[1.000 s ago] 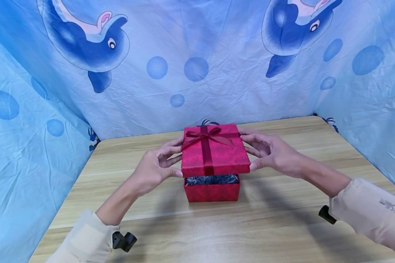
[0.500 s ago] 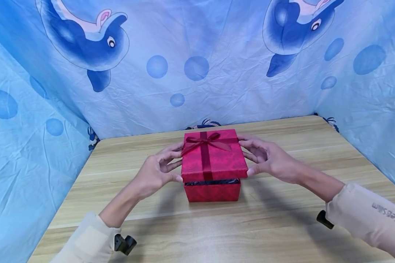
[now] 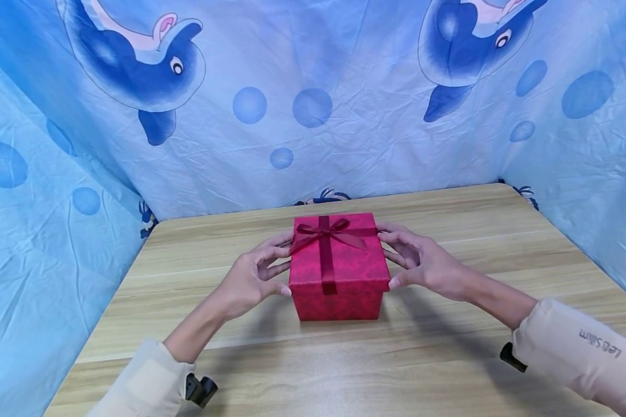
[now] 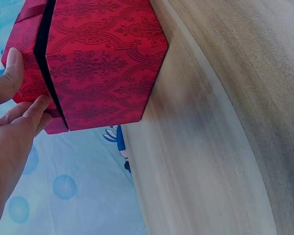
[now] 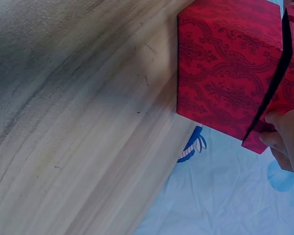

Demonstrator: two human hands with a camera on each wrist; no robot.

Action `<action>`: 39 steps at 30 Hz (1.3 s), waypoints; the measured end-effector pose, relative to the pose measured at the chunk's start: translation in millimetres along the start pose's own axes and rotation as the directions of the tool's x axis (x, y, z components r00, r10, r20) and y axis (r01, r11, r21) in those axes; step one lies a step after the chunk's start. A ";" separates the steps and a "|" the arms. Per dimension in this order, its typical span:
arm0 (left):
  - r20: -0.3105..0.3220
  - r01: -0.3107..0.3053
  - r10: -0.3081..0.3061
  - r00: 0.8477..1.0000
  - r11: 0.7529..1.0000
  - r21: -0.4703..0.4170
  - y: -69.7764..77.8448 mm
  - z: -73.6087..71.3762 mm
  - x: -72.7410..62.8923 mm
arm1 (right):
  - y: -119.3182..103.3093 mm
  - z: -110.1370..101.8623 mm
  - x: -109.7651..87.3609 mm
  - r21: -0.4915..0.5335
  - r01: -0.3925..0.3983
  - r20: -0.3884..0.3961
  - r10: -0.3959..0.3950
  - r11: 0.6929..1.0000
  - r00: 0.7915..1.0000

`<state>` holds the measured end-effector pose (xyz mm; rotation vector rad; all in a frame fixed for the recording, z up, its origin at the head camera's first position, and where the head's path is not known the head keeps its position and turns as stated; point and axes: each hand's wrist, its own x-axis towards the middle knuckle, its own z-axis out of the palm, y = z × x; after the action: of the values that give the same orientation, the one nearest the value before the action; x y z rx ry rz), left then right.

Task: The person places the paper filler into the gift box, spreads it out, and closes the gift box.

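A red patterned gift box [image 3: 339,307] stands upright on the table, its square lid [image 3: 357,266] down over the top. A dark red ribbon bow [image 3: 324,231] crosses the lid. My left hand [image 3: 247,281] grips the lid's left side, thumb at the near corner and fingers along the edge. On the opposite side, my right hand [image 3: 435,266] holds the lid the same way. Both wrist views show a dark gap between the lid's rim and the box wall [image 4: 103,63], [image 5: 225,73] of the box. The inside of the box is hidden.
The wood-grain table [image 3: 334,376] reaches back to a blue curtain [image 3: 365,150] printed with dolphins and bubbles, which also hangs along both sides. A small black device [image 3: 200,391] sits at the left sleeve, another [image 3: 513,357] at the right.
Both hands have lowered the lid onto the box. The dark shredded filling that showed beneath it is now covered. The box has stayed in place.
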<state>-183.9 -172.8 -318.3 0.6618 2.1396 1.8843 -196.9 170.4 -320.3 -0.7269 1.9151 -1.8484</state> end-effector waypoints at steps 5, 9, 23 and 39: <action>0.004 0.000 0.000 1.000 1.000 -0.014 -5.1 0.1 0.4 | 8.9 1.3 0.0 -0.022 0.015 -0.008 -0.016 1.000 1.000; 0.013 -0.007 0.007 1.000 1.000 -0.016 -9.0 -0.1 0.8 | 16.9 3.1 -1.3 -0.021 0.002 -0.005 -0.002 1.000 1.000; 0.011 0.029 -0.029 1.000 0.999 0.039 -18.0 -3.4 -0.3 | 22.9 7.1 2.1 -0.047 -0.016 -0.030 0.015 0.999 0.999; 0.002 0.034 -0.034 0.999 0.997 -0.065 -33.5 0.1 -1.9 | 26.0 5.0 6.9 -0.114 -0.047 -0.014 0.046 0.992 0.999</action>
<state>-188.5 -176.3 -351.3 0.6087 2.0659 1.9269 -202.1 162.4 -345.9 -0.7021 2.0417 -1.7301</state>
